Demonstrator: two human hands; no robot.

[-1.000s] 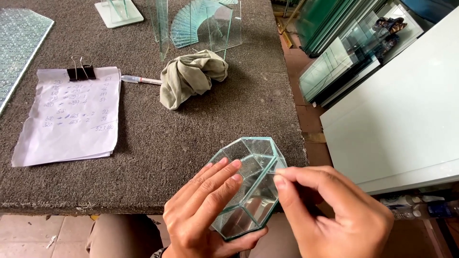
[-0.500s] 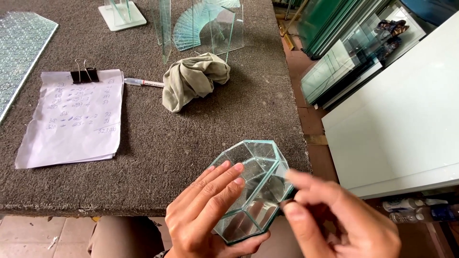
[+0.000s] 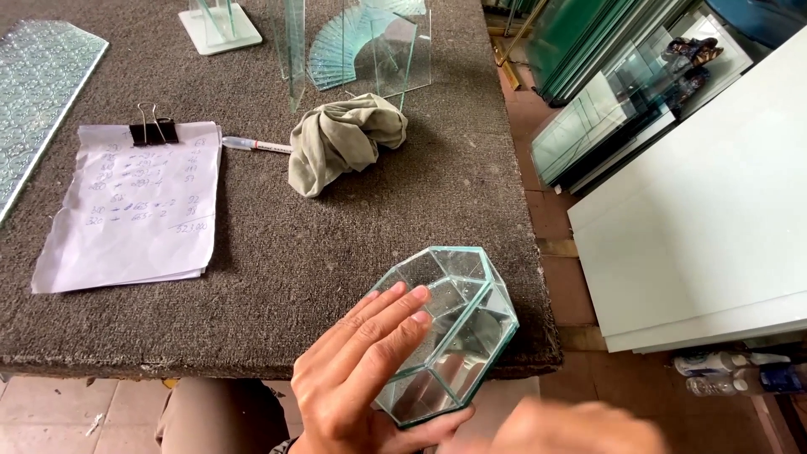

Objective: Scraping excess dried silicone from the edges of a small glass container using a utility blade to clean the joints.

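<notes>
Left hand [image 3: 370,378] is cradling a faceted glass box [image 3: 445,332], fingers flat across its upper panels and thumb hooked under the low end, so it's properly held. It hangs just past the near right corner of the carpeted table [image 3: 252,277], long axis tilted from near-left up to far-right. Right hand [image 3: 580,429] is a blur just right of the box's lower end, can't tell if it's open or clenched. Rag [image 3: 345,139], pen [image 3: 252,145] and clipped paper [image 3: 134,202] lie well apart toward the far side.
</notes>
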